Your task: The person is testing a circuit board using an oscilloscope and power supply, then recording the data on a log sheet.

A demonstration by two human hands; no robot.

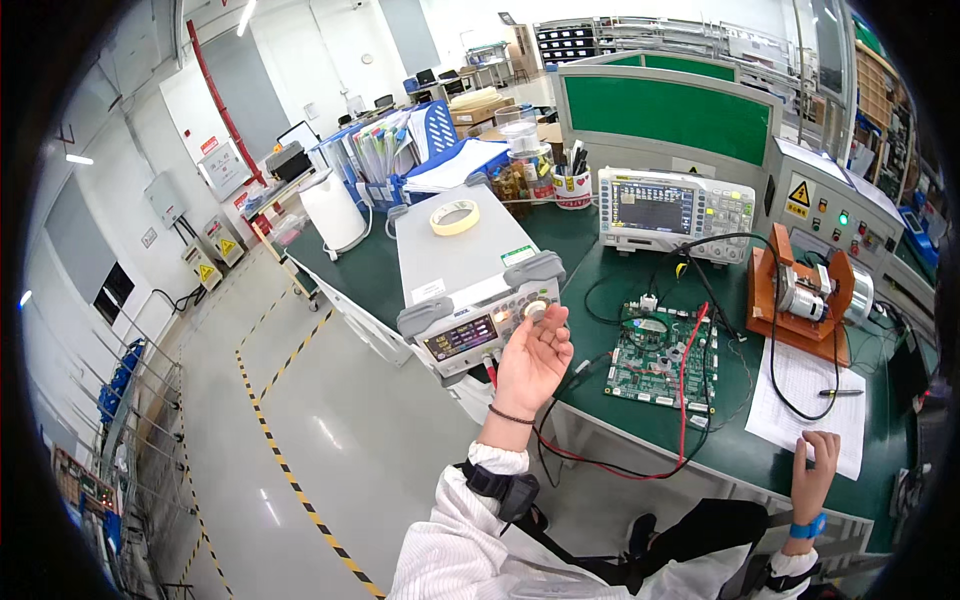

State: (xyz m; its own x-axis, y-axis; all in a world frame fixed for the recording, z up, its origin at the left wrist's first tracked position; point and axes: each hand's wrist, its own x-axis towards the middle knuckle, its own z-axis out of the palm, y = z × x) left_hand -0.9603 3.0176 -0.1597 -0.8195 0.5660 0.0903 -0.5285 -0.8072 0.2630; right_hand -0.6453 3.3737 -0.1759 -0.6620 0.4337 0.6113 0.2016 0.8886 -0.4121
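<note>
Pinching knob (536, 311) on grey bench instrument (465, 255) with left hand (533, 372); holding right hand (815, 472) slack, empty, at edge of paper (785, 400) (near pen (842, 392)).

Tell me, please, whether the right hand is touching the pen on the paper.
Apart. The head view shows it plainly: bare white paper is visible between the right hand and the pen.

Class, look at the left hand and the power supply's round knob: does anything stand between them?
Nothing visible does: the left hand is right at the knob. The tape roll lies on top of the power supply.
</note>
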